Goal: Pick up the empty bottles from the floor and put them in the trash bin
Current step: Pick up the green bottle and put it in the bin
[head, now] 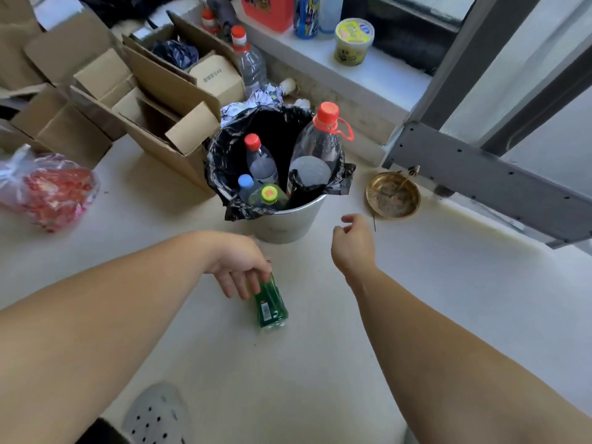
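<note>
Green plastic, a small bottle (pixel 270 304) lies on its side on the pale floor (pixel 320 363), just in front of the trash bin (pixel 288 219). I see my left hand (pixel 238 267) over its upper end, the fingers (pixel 256 283) curled around the neck and touching it, while the bottom of the bottle rests on the floor. Its label has a red and white patch, but I cannot read the writing. My right hand (pixel 352 243) hangs beside the bin, empty, fingers loosely bent and half open.

The bin is metal with a black bag (pixel 221 161) inside. In it stand a big clear bottle (pixel 317 149) with a red cap, a smaller one with a red cap (pixel 261 161), a blue cap (pixel 246 181) and a green bottle with a yellow-green cap (pixel 268 195).

Right of the bin lies a brass dish (pixel 393 195) on the floor. To the left are open cardboard boxes (pixel 153 91) and a plastic bag with something red (pixel 48 190). Behind, a white ledge (pixel 368 68) under the window holds a yellow tub (pixel 354 41), whose print is too blurred to read. At the bottom edge I see a grey shoe with holes (pixel 157 415).
</note>
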